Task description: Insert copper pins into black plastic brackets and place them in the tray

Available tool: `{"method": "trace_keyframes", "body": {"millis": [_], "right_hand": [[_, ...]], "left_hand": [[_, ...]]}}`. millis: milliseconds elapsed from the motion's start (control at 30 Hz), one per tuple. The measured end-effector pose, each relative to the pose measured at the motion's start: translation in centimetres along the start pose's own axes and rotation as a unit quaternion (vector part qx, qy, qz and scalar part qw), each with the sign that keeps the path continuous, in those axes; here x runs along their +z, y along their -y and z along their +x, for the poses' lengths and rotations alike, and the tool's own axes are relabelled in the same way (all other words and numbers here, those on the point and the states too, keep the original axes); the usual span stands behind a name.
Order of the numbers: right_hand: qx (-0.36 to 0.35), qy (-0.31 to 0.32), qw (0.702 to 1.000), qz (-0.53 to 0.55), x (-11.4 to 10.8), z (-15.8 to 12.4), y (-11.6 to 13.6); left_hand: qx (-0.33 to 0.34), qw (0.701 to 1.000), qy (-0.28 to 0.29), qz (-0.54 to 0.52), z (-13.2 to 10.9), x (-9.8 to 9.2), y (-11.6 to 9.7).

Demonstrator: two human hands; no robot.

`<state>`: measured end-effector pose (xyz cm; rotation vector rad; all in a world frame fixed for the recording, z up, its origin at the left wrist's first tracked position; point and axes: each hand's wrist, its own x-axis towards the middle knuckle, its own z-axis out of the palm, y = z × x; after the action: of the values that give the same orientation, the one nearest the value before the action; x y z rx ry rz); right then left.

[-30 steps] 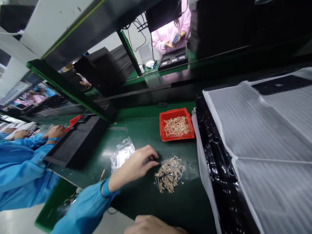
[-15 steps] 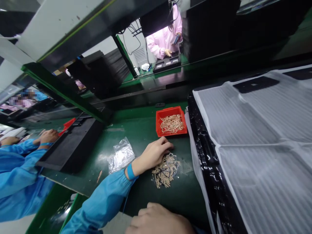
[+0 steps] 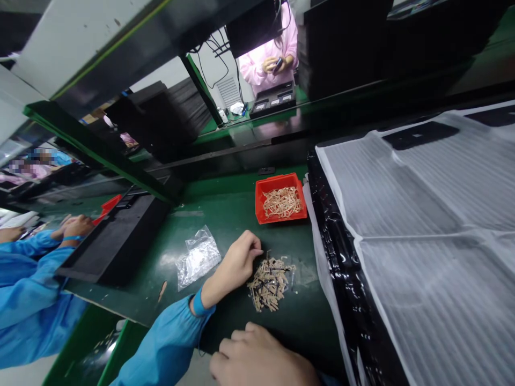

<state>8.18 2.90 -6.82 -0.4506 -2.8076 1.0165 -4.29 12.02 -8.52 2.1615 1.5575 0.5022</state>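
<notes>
A loose pile of small tan strip-shaped parts (image 3: 270,281) lies on the green bench (image 3: 237,214). My left hand (image 3: 235,264), in a blue sleeve, rests at the pile's left edge with its fingers curled into a pinch; what they hold is too small to make out. My right hand (image 3: 261,356) sits at the bottom edge as a loose fist, knuckles up, its fingertips hidden. A red tray (image 3: 280,179) holding more tan parts stands beyond the pile.
A crumpled clear plastic bag (image 3: 198,256) lies left of my left hand. A black tray (image 3: 116,236) sits further left, beside a co-worker in blue sleeves (image 3: 32,268). White ribbed sheets over black film (image 3: 422,225) fill the right. A person in pink (image 3: 267,59) works opposite.
My left hand drew back from the pile's far side near the red tray to its left edge and curled its fingers. My right hand came a little further into view.
</notes>
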Motion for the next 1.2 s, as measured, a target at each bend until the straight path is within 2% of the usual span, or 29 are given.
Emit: {"method": "trace_keyframes", "body": {"millis": [167, 233, 300, 367, 400, 433, 533, 700, 800, 900, 1067, 1200], "right_hand": [[0.077, -0.107, 0.989, 0.069, -0.5, 0.0, 0.1], [0.130, -0.175, 0.969, 0.114, -0.7, -0.4, 0.2], [0.175, -0.298, 0.919, 0.192, -0.7, -0.8, 0.1], [0.183, -0.421, 0.847, 0.269, -0.4, -1.1, -0.1], [0.168, -0.457, 0.821, 0.297, -0.3, -1.2, -0.2], [0.149, -0.470, 0.810, 0.317, -0.2, -1.2, -0.3], [0.097, -0.464, 0.798, 0.372, -0.3, -1.3, -0.2], [0.121, -0.465, 0.782, 0.397, -1.0, -1.5, 0.3], [0.109, -0.480, 0.770, 0.407, -1.0, -1.5, 0.3], [0.089, -0.487, 0.769, 0.404, -0.8, -1.4, 0.2], [0.108, -0.491, 0.760, 0.411, -0.8, -1.5, 0.3], [0.099, -0.475, 0.779, 0.397, -1.1, -1.8, 0.0]], "left_hand": [[-0.040, 0.986, -0.135, -0.090, -2.5, -2.9, -1.2], [-0.042, 0.978, -0.167, -0.118, -3.8, -4.4, -2.4], [-0.041, 0.973, -0.179, -0.138, -5.1, -5.7, -3.7], [-0.038, 0.971, -0.182, -0.150, -6.2, -6.4, -4.6], [-0.038, 0.970, -0.183, -0.155, -6.7, -6.6, -4.9], [-0.039, 0.970, -0.182, -0.158, -7.1, -6.6, -5.1], [-0.040, 0.969, -0.180, -0.166, -7.8, -6.3, -5.3], [-0.042, 0.969, -0.172, -0.171, -7.8, -5.8, -5.0], [-0.045, 0.968, -0.175, -0.171, -7.7, -5.8, -5.1], [-0.047, 0.968, -0.175, -0.172, -7.6, -5.8, -5.1], [-0.045, 0.968, -0.165, -0.181, -7.6, -6.0, -5.3], [-0.044, 0.968, -0.158, -0.189, -7.5, -6.1, -5.4]]}}
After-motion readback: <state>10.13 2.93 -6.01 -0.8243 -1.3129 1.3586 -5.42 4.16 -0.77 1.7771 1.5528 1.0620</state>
